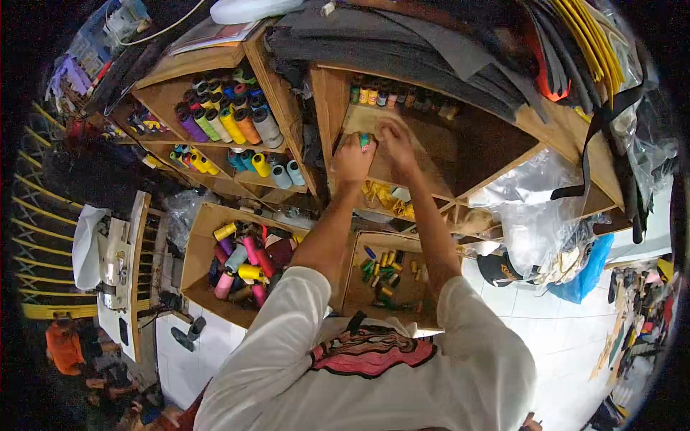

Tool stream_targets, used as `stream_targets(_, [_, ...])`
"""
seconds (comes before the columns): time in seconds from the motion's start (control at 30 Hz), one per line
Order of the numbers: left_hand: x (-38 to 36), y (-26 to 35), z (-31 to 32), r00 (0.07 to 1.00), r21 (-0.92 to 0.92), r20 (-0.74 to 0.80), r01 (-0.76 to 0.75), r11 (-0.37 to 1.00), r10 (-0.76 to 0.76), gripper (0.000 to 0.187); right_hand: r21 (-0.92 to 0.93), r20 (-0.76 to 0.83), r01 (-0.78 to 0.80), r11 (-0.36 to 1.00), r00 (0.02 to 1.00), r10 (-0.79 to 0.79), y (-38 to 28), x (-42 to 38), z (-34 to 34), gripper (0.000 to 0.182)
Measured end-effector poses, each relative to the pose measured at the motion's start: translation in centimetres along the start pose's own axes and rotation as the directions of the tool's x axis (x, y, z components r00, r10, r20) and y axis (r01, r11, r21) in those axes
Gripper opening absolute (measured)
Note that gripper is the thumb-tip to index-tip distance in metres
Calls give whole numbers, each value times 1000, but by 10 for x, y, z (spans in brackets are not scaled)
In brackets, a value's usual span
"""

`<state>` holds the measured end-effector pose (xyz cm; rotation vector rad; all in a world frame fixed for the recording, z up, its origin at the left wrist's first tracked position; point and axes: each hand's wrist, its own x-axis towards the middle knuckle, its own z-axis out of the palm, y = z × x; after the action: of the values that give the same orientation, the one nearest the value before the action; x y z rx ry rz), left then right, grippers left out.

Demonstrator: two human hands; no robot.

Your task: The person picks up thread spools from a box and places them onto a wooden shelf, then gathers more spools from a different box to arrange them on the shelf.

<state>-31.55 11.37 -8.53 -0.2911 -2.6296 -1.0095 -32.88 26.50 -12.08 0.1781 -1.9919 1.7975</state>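
Reaching into an open wooden shelf compartment [329, 108], my left hand [351, 159] is closed around a small green thread spool [365, 141], whose end shows at the fingers. My right hand [397, 144] is close beside it, with curled fingers smeared by motion; whether anything is in them is hidden. Behind both hands, a row of small thread spools [372, 96] in several colours stands along the back of the compartment. Below my arms is a cardboard box [351, 287] with loose small spools [388, 269], mostly green and yellow.
Left shelves hold large thread cones [231, 125]. A second cardboard box [198, 248] contains mixed cones. Dark fabric [402, 47] drapes over the shelf top. Plastic bags [532, 215] hang at right. A sewing machine [115, 262] stands left; a person in orange [65, 348] is at lower left.
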Motion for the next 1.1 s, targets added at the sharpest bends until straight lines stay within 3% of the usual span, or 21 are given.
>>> stream_targets(0.1, [-2, -8, 4, 998, 5, 62, -14, 1000, 14, 42, 29, 231, -224, 974, 950, 212, -37, -29, 4, 40])
stream_targets(0.17, [0, -15, 14, 990, -12, -63, -129, 992, 128, 38, -136, 273, -258, 956, 918, 287, -54, -27, 9, 37])
stream_targets(0.2, [-1, -11, 10, 998, -8, 5, -69, 998, 69, 37, -219, 284, -270, 938, 902, 326, -59, -23, 10, 36])
stream_targets(0.23, [-3, -6, 3, 997, -1, 77, -10, 1000, 10, 36, -149, 342, -197, 969, 909, 237, -51, -20, 8, 38])
stream_targets(0.27, [1, -1, -1, 989, 10, 144, 42, 999, -43, 35, -159, 332, -192, 968, 913, 236, -45, -15, 5, 38])
stream_targets(0.3, [3, -12, 11, 998, 74, 42, -59, 995, 56, 48, -169, 321, -191, 967, 917, 237, -45, -12, 5, 39])
stream_targets(0.33, [3, -10, 8, 997, 65, 20, -71, 995, 70, 47, -177, 310, -193, 965, 920, 241, -52, -12, 7, 40])
stream_targets(0.37, [2, -8, 5, 997, 56, -3, -80, 995, 80, 47, -183, 271, -95, 978, 952, 143, -60, -11, 7, 42])
stream_targets(0.4, [2, -5, 3, 996, 48, -28, -85, 995, 87, 46, -167, 187, -124, 978, 970, 155, -65, -7, 5, 42])
stream_targets(0.43, [3, -6, 6, 968, -61, -197, -171, 983, 156, 39, -145, 103, -154, 977, 980, 170, -68, -4, 6, 43])
stream_targets(0.5, [2, -3, 5, 980, -89, -166, -122, 989, 106, 37, -53, -53, -192, 980, 980, 189, -42, 8, -2, 44])
stream_targets(0.57, [0, -2, 5, 991, -83, -121, -66, 994, 55, 36, -283, -297, -258, 924, 939, 171, -57, 22, -4, 44])
stream_targets(0.63, [0, -5, 10, 998, -43, -66, -11, 999, 8, 34, -265, -392, -239, 934, 912, 122, -45, 37, -11, 47])
stream_targets(0.67, [1, -8, 11, 994, -47, -96, -55, 997, 50, 34, -142, -374, -170, 975, 921, 106, -9, 45, -22, 49])
stream_targets(0.73, [2, -12, 14, 979, -52, -156, -141, 989, 132, 35, -189, -368, -66, 980, 930, -8, 17, 49, -30, 54])
stream_targets(0.8, [1, -13, 15, 968, 5, -201, -151, 988, 149, 33, -517, -334, -4, 856, 922, -198, 25, 49, -32, 59])
stream_targets(0.83, [0, -13, 15, 962, 34, -223, -156, 987, 159, 32, -472, -330, -127, 873, 943, -41, 20, 49, -34, 57])
stream_targets(0.9, [1, -14, 18, 978, 59, -172, -112, 992, 121, 31, -463, -329, -194, 865, 944, 36, 18, 51, -32, 54])
stream_targets(1.03, [1, -9, 13, 958, -49, -249, -156, 987, 139, 29, -343, -326, -186, 921, 943, 69, 37, 56, -33, 49])
stream_targets(1.1, [3, -20, 26, 952, -80, -261, -189, 979, 162, 29, -132, -316, -150, 980, 943, 101, 60, 64, -37, 46])
